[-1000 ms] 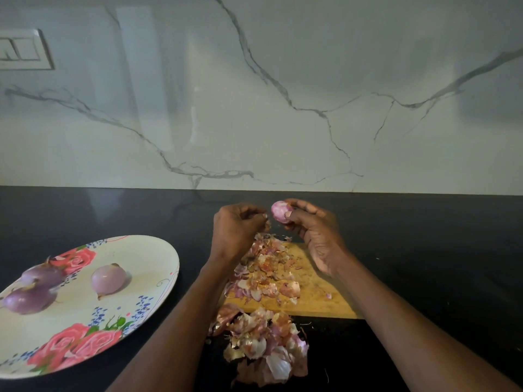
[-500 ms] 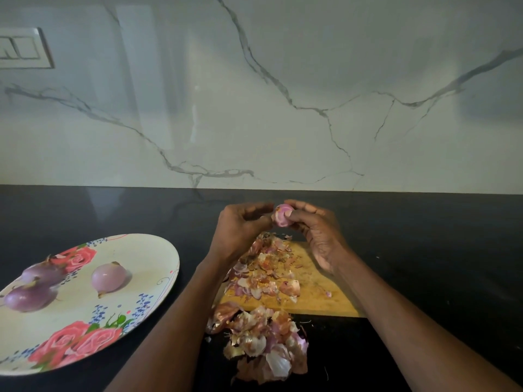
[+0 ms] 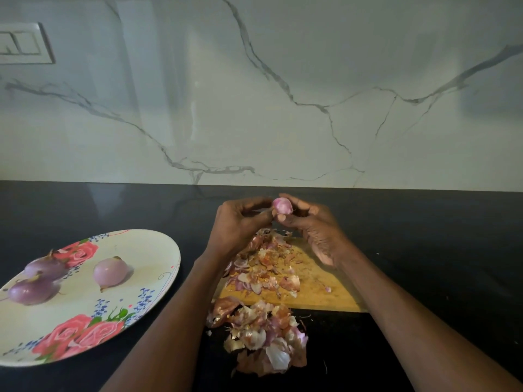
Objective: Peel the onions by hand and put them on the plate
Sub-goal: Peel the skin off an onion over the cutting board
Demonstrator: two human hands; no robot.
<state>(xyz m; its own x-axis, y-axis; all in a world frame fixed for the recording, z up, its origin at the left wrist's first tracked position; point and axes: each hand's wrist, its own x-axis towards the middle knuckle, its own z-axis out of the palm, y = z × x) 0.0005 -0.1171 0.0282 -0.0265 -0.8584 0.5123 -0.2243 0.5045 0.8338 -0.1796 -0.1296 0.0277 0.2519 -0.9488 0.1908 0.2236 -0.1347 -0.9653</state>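
A small pink onion (image 3: 283, 205) is held in the air above the far end of the wooden cutting board (image 3: 319, 290). My right hand (image 3: 317, 230) grips it from the right and below. My left hand (image 3: 240, 222) meets it from the left, fingertips pinched at its lower left side. At the left lies a floral plate (image 3: 141, 247) with three peeled purple onions on it: one near the middle (image 3: 110, 272) and two at the left (image 3: 44, 267), (image 3: 31, 290).
Loose onion skins (image 3: 266, 264) cover the left half of the board, and a bigger skin pile (image 3: 263, 332) lies on the black counter (image 3: 424, 236) in front of it. A marble wall rises behind, with a switch plate (image 3: 22, 43) at top left.
My left hand has moved right and closed in on the onion, from apart to touching it. The onion has turned a little in my right hand.
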